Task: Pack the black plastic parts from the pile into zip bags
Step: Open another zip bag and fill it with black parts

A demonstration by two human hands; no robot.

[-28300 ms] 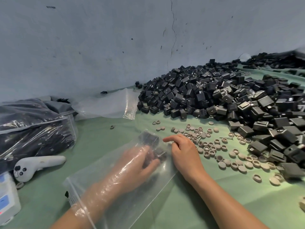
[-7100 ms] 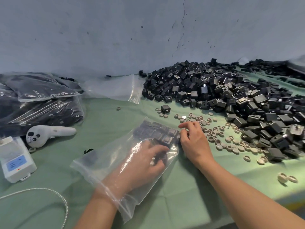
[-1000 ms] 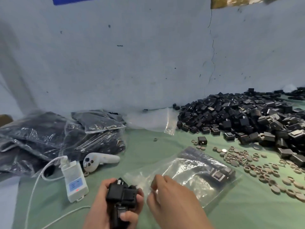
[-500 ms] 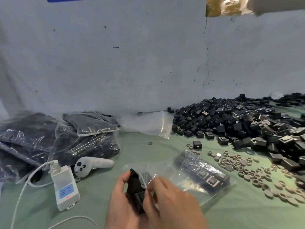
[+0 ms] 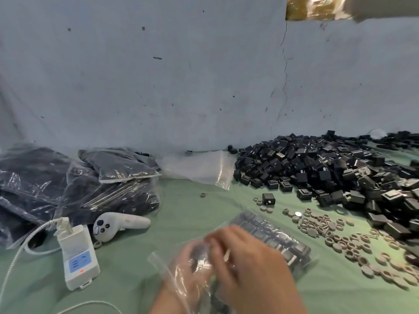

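1. Head camera, lower centre of frame: a person's left hand is pushed inside a clear plastic zip bag lying on the green-covered table. Its fingers are curled round a clutch of black plastic parts, seen dimly through the film.
2. Outside, at the bag's mouth, the right hand appears to steady the opening for the left. Motion blur hides its fingers, so whether it pinches the film cannot be told.
3. Deeper in the same bag, right of the hands, rows of square black parts lie flat and side by side, probably laid so that more will fit.
4. At the right of the frame, against the wall, a large pile of loose black parts supplies the work.
5. At far left, filled zip bags of dark parts are stacked out of the way. Empty clear bags lie between them and the pile, apparently ready for use.
6. Small grey rings are spread lower right, between bag and pile. A white handheld controller and a white power strip lie lower left.
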